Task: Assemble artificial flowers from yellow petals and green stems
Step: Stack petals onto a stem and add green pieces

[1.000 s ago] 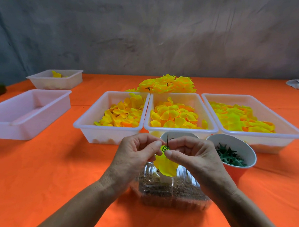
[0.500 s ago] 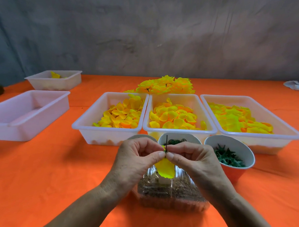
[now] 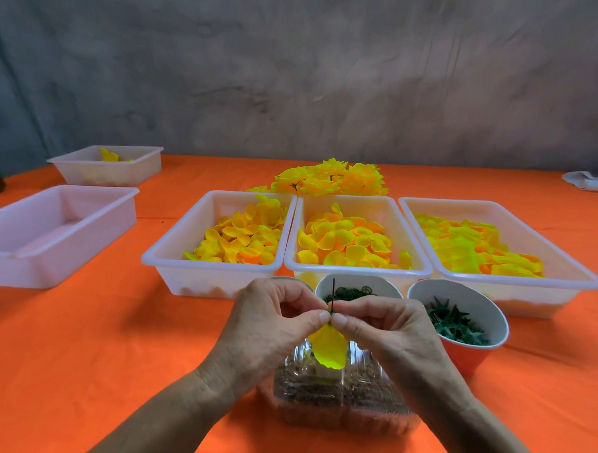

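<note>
Biggest risk is in the hands, not the petal trays (image 3: pixel 358 275) behind: the thin green stem (image 3: pixel 334 295) could slip or bend, or the yellow petal (image 3: pixel 328 350) tear at its base, if the pinch shifts while pushing it on. Left hand (image 3: pixel 274 326) & right hand (image 3: pixel 381 329) meet tip to tip above the clear box (image 3: pixel 343 406) (just in front of the cups). Fingers are closed tight, pinching stem and petal top; stem pokes up, petal hangs below.

Single view, worn on my head, facing forward and down over the orange table (image 3: pixel 90 338). My left hand (image 3: pixel 271 323) and right hand (image 3: pixel 384 328) sit close, low centre. Petal trays (image 3: pixel 220 267) lie beyond; grey wall (image 3: pixel 284 73) fills the top.
</note>
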The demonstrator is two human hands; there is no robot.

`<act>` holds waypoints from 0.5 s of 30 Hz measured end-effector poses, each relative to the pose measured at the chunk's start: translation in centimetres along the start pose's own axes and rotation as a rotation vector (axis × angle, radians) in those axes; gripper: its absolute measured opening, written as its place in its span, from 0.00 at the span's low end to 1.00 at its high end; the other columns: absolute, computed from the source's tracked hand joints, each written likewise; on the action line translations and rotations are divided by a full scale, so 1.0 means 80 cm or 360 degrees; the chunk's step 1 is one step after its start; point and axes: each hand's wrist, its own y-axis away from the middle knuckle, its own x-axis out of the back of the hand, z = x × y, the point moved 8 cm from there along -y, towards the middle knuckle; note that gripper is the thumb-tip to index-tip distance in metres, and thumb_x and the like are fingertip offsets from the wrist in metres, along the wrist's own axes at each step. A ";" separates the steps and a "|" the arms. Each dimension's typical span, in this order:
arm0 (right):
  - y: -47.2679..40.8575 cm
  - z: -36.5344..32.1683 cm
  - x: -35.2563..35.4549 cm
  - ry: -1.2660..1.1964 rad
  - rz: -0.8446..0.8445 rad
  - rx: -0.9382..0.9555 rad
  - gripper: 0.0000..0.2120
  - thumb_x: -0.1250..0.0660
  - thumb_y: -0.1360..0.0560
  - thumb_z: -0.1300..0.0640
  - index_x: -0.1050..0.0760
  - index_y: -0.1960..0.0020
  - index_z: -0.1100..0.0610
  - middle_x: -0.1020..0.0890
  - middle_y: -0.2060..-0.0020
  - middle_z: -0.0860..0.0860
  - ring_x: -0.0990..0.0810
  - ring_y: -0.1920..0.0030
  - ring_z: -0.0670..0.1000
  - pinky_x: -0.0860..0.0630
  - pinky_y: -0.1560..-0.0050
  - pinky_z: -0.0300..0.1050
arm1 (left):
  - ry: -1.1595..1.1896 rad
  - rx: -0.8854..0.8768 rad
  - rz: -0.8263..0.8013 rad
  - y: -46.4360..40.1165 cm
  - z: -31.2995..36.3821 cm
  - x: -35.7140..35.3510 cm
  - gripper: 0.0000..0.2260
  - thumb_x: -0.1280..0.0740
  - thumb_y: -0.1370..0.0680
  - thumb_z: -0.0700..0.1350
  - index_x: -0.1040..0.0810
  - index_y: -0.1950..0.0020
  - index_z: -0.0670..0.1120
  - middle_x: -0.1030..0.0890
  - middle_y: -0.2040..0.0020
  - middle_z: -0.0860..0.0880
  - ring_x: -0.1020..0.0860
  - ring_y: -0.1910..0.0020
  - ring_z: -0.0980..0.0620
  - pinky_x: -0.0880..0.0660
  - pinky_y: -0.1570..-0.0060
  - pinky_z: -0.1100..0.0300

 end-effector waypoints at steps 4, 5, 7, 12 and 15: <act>0.001 -0.004 0.001 -0.0017 0.0025 0.0087 0.11 0.27 0.37 0.56 0.16 0.57 0.60 0.15 0.62 0.55 0.17 0.60 0.48 0.24 0.59 0.37 | 0.0097 0.0005 0.0032 0.003 -0.002 -0.002 0.03 0.26 0.30 0.40 0.16 0.62 0.47 0.18 0.68 0.52 0.24 0.68 0.58 0.28 0.68 0.67; 0.002 -0.004 0.002 -0.0020 0.0038 0.0114 0.10 0.27 0.37 0.56 0.16 0.58 0.60 0.15 0.62 0.56 0.16 0.59 0.51 0.22 0.58 0.40 | 0.0098 0.0005 0.0039 0.003 -0.001 -0.001 0.03 0.26 0.30 0.40 0.16 0.62 0.48 0.18 0.68 0.51 0.23 0.68 0.57 0.28 0.67 0.66; 0.004 -0.005 0.005 0.0031 0.0071 0.0168 0.09 0.26 0.38 0.56 0.15 0.60 0.59 0.16 0.63 0.58 0.17 0.58 0.57 0.21 0.55 0.47 | 0.0065 -0.0004 0.0044 0.003 0.001 0.000 0.04 0.26 0.31 0.39 0.16 0.64 0.47 0.19 0.69 0.52 0.24 0.70 0.59 0.31 0.72 0.70; 0.006 -0.012 0.003 0.0258 0.0069 0.0326 0.05 0.27 0.35 0.53 0.16 0.61 0.52 0.18 0.64 0.53 0.19 0.61 0.51 0.23 0.61 0.43 | -0.0182 -0.0140 0.0034 -0.001 0.012 0.001 0.06 0.24 0.32 0.38 0.16 0.65 0.48 0.19 0.68 0.52 0.25 0.70 0.62 0.30 0.69 0.70; 0.005 -0.008 0.003 0.0340 0.0046 0.0328 0.03 0.28 0.35 0.53 0.17 0.62 0.51 0.19 0.65 0.53 0.21 0.64 0.48 0.27 0.64 0.37 | -0.0353 -0.0224 -0.0030 -0.004 0.016 -0.005 0.04 0.24 0.32 0.38 0.16 0.64 0.45 0.20 0.67 0.52 0.25 0.68 0.62 0.31 0.67 0.72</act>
